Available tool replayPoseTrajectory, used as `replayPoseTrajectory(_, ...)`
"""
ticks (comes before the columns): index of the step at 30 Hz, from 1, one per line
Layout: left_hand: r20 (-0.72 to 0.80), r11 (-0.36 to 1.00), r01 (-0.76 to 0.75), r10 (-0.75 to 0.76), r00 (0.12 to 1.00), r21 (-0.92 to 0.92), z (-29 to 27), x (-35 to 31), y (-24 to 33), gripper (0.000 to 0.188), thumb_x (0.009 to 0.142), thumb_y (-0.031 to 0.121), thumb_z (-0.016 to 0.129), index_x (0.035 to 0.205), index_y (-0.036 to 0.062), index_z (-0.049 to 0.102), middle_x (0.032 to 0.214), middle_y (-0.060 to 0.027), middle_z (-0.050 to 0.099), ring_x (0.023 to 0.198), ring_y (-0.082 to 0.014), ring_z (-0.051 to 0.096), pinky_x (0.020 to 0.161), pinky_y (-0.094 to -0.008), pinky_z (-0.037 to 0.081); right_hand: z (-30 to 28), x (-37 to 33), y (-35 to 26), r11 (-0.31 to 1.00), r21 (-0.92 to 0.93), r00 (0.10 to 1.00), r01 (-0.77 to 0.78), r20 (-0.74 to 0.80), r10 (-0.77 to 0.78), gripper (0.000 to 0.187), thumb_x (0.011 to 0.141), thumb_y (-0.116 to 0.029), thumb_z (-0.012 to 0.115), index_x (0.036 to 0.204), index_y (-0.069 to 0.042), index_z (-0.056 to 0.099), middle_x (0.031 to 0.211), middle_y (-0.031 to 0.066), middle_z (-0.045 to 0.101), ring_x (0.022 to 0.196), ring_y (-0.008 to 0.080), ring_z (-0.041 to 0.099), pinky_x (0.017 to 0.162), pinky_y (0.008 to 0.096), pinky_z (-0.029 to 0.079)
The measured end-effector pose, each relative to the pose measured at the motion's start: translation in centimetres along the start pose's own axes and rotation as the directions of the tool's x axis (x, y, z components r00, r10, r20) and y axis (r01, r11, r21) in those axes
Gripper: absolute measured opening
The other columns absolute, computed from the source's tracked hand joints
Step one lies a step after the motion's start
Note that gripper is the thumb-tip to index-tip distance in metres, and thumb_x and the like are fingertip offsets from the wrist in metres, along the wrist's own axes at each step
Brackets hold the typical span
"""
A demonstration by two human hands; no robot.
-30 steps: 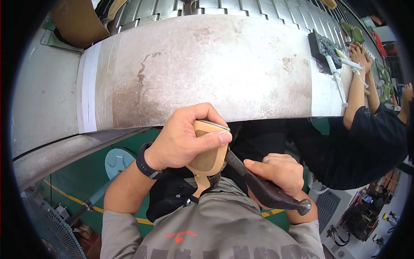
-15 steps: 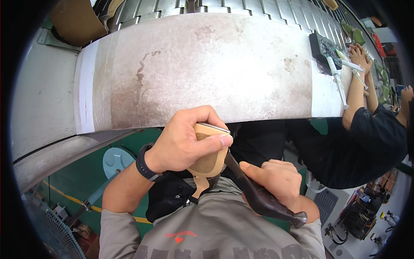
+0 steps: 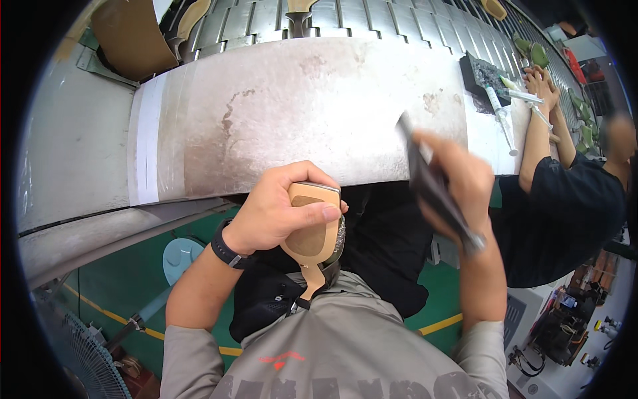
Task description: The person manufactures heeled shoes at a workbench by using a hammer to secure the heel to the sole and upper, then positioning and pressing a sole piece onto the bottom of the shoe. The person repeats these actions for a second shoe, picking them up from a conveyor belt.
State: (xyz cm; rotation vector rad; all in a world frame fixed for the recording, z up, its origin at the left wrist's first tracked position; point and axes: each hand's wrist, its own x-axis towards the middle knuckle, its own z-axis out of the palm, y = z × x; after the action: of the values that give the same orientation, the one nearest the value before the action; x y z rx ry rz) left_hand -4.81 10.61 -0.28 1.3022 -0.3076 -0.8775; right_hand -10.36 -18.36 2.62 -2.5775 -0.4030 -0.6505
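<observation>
My left hand [image 3: 279, 209] grips a tan shoe sole [image 3: 312, 236], sole side up, held against my lap just below the worktable's near edge. Its narrow heel end points down toward my grey shirt. My right hand [image 3: 458, 183] is raised to the right and blurred by motion; it is closed around a dark, long-handled tool [image 3: 435, 193] whose upper end reaches over the table edge. A black watch sits on my left wrist.
The stained pale worktable [image 3: 319, 113] curves across the view, with a metal slat conveyor [image 3: 372, 16] behind it carrying shoe parts. A co-worker in black [image 3: 565, 199] works at the right beside a dark tray [image 3: 488, 76] and brushes. A fan [image 3: 80, 359] stands lower left.
My right hand has swung the dark tool up from beside my lap to the level of the table edge. My left hand and the sole have stayed in place.
</observation>
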Motion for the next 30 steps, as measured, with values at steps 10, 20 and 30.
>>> replayPoseTrajectory(10, -0.091, 0.976, -0.15, 0.137, 0.986, -0.157, -1.5, -3.0, 0.9, 0.028, 0.094, 0.011, 0.081, 0.112, -0.0041, 0.066, 0.103, -0.0187, 0.078, 0.103, -0.0319, 0.078, 0.092, -0.0431, 0.063, 1.3, -3.9, -0.7, 0.94, 0.211, 0.96, -0.269, -0.021, 0.279, 0.028, 0.081, 0.002, 0.077, 0.109, 0.001, 0.073, 0.104, 0.0184, 0.074, 0.09, 0.0339, 0.072, 0.082, 0.0412, 0.058)
replayPoseTrajectory(20, 0.018, 0.544, -0.551, 0.722, 0.692, -0.633, -1.9, 0.9, 4.3, 0.054, 0.095, 0.037, 0.082, 0.127, 0.0003, 0.058, 0.123, -0.0234, 0.071, 0.119, -0.0393, 0.072, 0.103, -0.0527, 0.059, 4.4, -9.0, -9.4, -0.698, 0.683, 0.776, -0.216, 0.554, 0.302, 0.086, 0.097, -0.055, 0.069, 0.154, 0.003, 0.043, 0.138, 0.0219, 0.063, 0.12, 0.0355, 0.068, 0.099, 0.0499, 0.058)
replayPoseTrajectory(30, -0.183, 0.557, -0.297, 0.648, 0.739, 0.776, -3.9, 1.4, 1.4, 0.03, 0.089, 0.01, 0.078, 0.117, 0.0016, 0.07, 0.108, -0.0151, 0.075, 0.099, -0.0287, 0.074, 0.088, -0.0385, 0.057, 4.2, 7.3, 1.0, -0.111, 0.973, 0.659, -0.202, 0.219, 0.72, 0.052, 0.101, -0.031, 0.06, 0.14, 0.003, 0.055, 0.12, 0.0215, 0.07, 0.095, 0.0307, 0.074, 0.084, 0.0454, 0.061)
